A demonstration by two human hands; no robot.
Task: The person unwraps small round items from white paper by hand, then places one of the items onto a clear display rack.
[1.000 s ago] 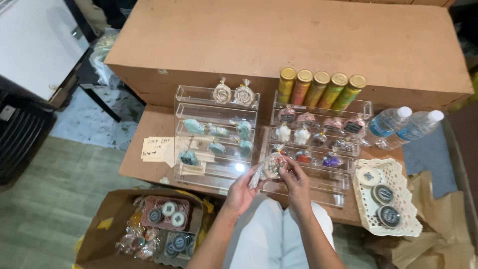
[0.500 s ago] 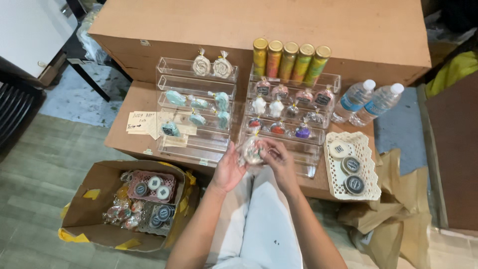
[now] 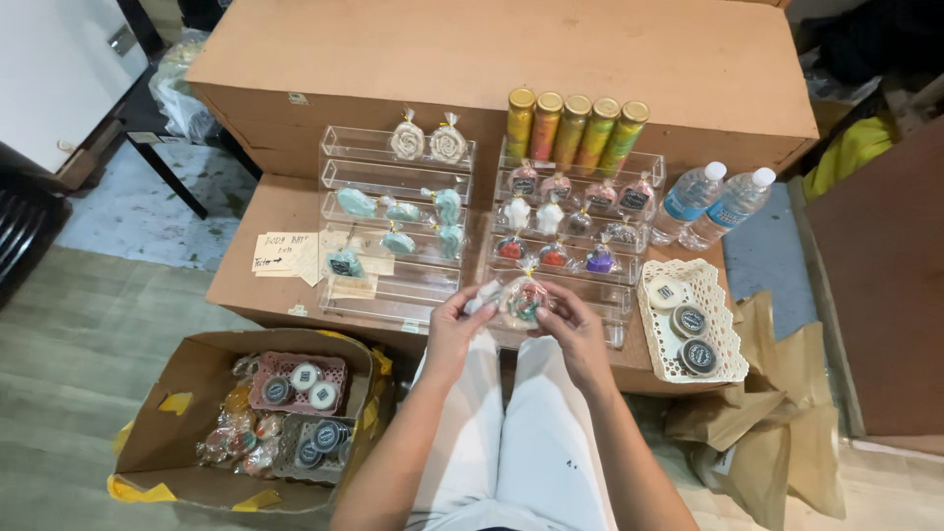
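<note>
Both the left hand [image 3: 454, 320] and right hand [image 3: 573, 324] were clamped together on a small wrapped soap [image 3: 521, 301], held at six o'clock of the clear tiered display [image 3: 560, 231], apparently to turn it for inspection.

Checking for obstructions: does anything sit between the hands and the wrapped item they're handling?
Nothing visible does. The left hand and right hand both already grip the small wrapped item, held above the front edge of the clear tiered display.

Basket [image 3: 716, 285] right of racks [image 3: 565, 236]; box [image 3: 177, 433] lower-left.
</note>
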